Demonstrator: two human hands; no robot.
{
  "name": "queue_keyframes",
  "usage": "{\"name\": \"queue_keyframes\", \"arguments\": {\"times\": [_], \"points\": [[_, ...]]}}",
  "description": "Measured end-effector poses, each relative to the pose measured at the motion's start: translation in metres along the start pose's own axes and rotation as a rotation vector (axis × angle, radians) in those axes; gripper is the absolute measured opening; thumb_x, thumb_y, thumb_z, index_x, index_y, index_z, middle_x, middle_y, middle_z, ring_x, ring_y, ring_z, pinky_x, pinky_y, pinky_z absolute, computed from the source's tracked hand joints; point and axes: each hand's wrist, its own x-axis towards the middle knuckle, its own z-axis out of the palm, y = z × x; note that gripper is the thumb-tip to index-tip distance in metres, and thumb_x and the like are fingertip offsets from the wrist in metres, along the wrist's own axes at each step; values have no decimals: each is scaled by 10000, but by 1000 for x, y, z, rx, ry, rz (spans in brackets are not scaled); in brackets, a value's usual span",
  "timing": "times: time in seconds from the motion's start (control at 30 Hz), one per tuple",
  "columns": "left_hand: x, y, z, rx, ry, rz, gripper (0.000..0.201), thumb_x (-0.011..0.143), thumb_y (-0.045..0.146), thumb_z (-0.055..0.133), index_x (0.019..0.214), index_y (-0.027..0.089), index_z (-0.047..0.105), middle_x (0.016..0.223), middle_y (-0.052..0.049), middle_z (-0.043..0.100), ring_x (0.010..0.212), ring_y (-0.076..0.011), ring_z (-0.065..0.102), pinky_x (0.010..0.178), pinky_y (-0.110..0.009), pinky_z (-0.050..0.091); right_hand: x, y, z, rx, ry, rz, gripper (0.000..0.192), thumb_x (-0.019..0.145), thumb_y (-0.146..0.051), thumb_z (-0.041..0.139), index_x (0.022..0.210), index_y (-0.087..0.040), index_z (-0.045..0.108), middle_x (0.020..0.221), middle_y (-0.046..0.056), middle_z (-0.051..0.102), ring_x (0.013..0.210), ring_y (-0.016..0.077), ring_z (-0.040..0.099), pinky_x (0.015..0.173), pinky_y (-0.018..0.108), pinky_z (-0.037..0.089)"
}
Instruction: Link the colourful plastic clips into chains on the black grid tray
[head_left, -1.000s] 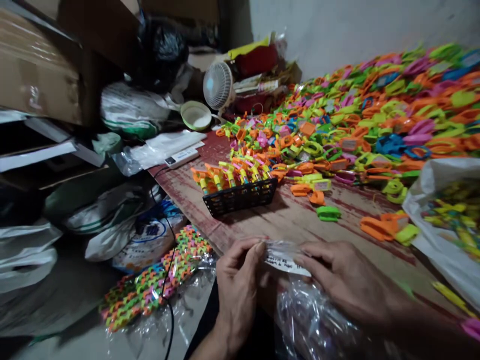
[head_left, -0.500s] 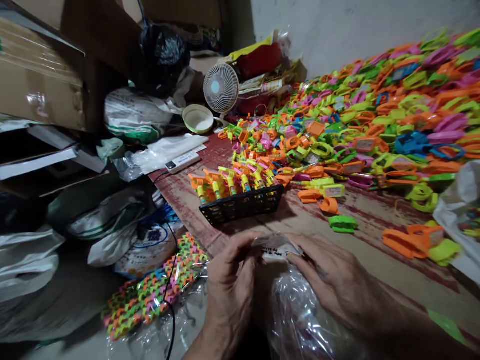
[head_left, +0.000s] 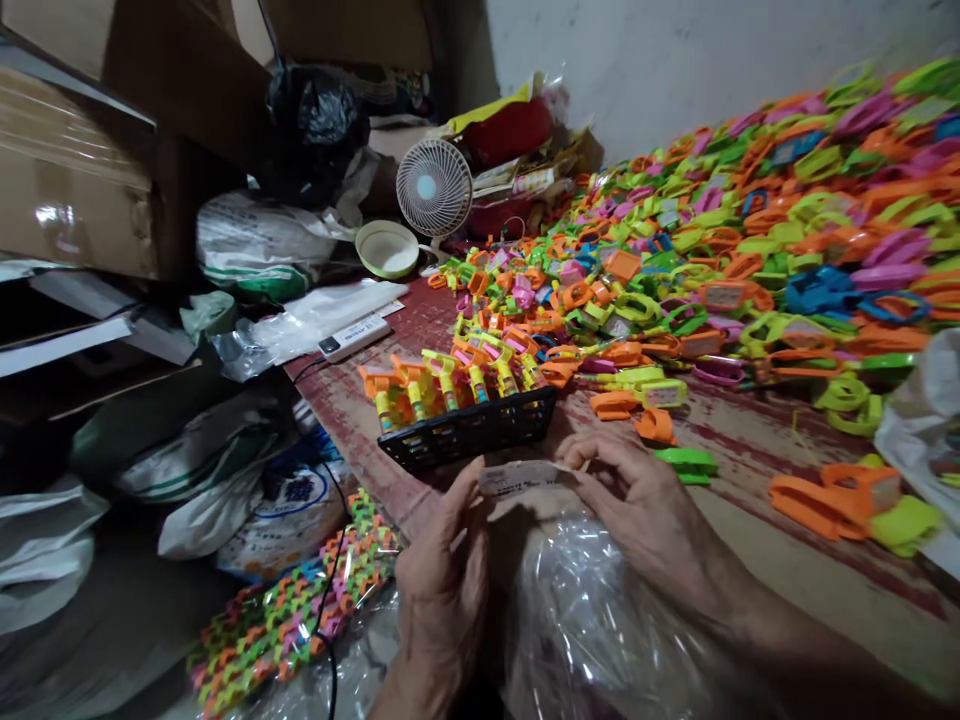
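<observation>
My left hand (head_left: pixel 442 580) and my right hand (head_left: pixel 637 510) both pinch the top edge of a clear plastic bag (head_left: pixel 592 630) at its white printed label strip (head_left: pixel 525 474), near the table's front edge. The bag's crinkled body hangs below between my wrists. Just beyond my fingers stands a black plastic rack (head_left: pixel 469 432) holding a row of orange and yellow toy pieces (head_left: pixel 442 380) upright. A green plastic piece (head_left: pixel 686 462) lies right of my right hand.
A huge heap of coloured plastic scissor-like toys (head_left: pixel 750 240) covers the table's right and far side. A small white fan (head_left: pixel 433 187), a bowl (head_left: pixel 386 248) and a power strip (head_left: pixel 352 337) sit at the back left. Sacks, boxes and a packed bundle of toys (head_left: pixel 292 600) lie left, below the table.
Both hands have lifted the bag's top edge up and forward, closer to the black rack. The label strip now sits higher between my fingertips. The camera view shifted slightly.
</observation>
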Motion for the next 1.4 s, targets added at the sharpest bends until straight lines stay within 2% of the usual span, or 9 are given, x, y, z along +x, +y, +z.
{"name": "queue_keyframes", "arguments": {"times": [0.13, 0.23, 0.33, 0.47, 0.57, 0.7, 0.93, 1.13, 1.4], "points": [[11, -5, -18, 332, -57, 65, 522, 941, 237, 619, 1446, 210, 488, 988, -51, 793, 739, -157, 763, 601, -189, 564, 3, 8, 3, -156, -3, -88, 125, 921, -283, 500, 855, -219, 586, 711, -8, 598, 634, 151, 539, 572, 269, 392], [23, -6, -34, 536, 70, 144, 599, 944, 266, 628, 1491, 150, 413, 861, -32, 792, 594, -140, 723, 545, -189, 523, 9, 21, 4, -143, 69, -96, 107, 901, -261, 511, 875, -209, 600, 782, 15, 617, 692, 162, 557, 607, 276, 406], [28, 1, -42, 607, 178, 330, 426, 939, 192, 627, 1357, 175, 546, 838, -6, 778, 621, -107, 713, 610, -170, 503, 18, 31, 6, -28, 59, -33, 139, 885, -331, 565, 870, -205, 623, 746, -2, 583, 635, 145, 514, 571, 263, 377], [30, 8, -41, 553, 174, 509, 308, 904, 76, 616, 1190, 190, 616, 924, -26, 759, 785, -123, 711, 777, -203, 521, 29, 34, 9, 60, 12, -2, 219, 841, -409, 596, 799, -196, 626, 664, -23, 524, 571, 127, 460, 527, 249, 328], [41, 7, -40, 581, 174, 562, 329, 887, 103, 639, 1211, 150, 604, 1084, -110, 725, 1030, -215, 670, 955, -332, 512, 36, 35, 11, 68, 23, 23, 263, 798, -455, 604, 802, -193, 626, 697, -9, 540, 591, 135, 467, 530, 254, 316], [58, 3, -40, 618, 96, 536, 513, 869, 189, 678, 1335, 56, 513, 1412, -243, 548, 1424, -360, 390, 1174, -511, 341, 41, 35, 12, 19, -11, 33, 262, 810, -459, 587, 806, -200, 628, 676, -12, 529, 597, 142, 467, 541, 259, 310], [75, 4, -22, 709, -8, 447, 860, 829, 473, 726, 1492, 73, 352, 1566, -195, 402, 1534, -374, 135, 1255, -553, 78, 46, 28, 12, -100, 59, 0, 183, 838, -387, 587, 820, -215, 647, 701, -3, 565, 628, 155, 502, 567, 270, 346], [90, -1, -4, 762, -19, 392, 634, 877, 354, 693, 1432, 157, 460, 1444, -119, 576, 1448, -375, 358, 1222, -589, 108, 47, 29, 14, -98, 92, 22, 187, 818, -395, 616, 778, -215, 648, 677, -10, 591, 594, 151, 499, 558, 274, 351], [90, -3, -1, 759, -18, 433, 323, 921, 293, 655, 1235, 219, 630, 1232, -54, 712, 1227, -326, 571, 1203, -594, 117, 45, 28, 29, -97, 219, 77, 218, 819, -390, 613, 702, -205, 622, 632, 2, 565, 568, 152, 469, 555, 282, 321]]}}
